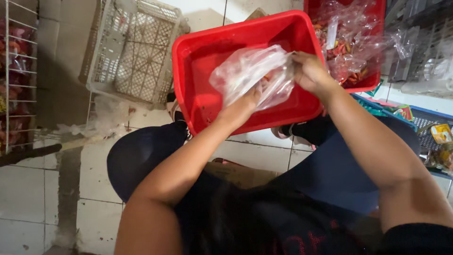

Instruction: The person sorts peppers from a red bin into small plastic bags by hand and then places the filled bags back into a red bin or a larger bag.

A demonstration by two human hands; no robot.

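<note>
Left hand (245, 101): fingers closed on the lower edge of a clear plastic bag (252, 73), pinching the film.
Right hand (309, 71): fingers curled tight around the bag's right end, gripping it.
Clear plastic bag: was held between both hands, above the inside of the red tub (198, 56).
Red tub: sat on the tiled floor (42, 198), before the person's knees.
Grey crate (137, 47): lay left of the tub.
Second red tub (373, 80): stood beyond, filled with plastic bags.

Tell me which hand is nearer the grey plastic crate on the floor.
Left. The left hand grips the clear plastic bag over the red tub, on the side toward the grey plastic crate. The right hand holds the bag's far side, farther away.
</note>
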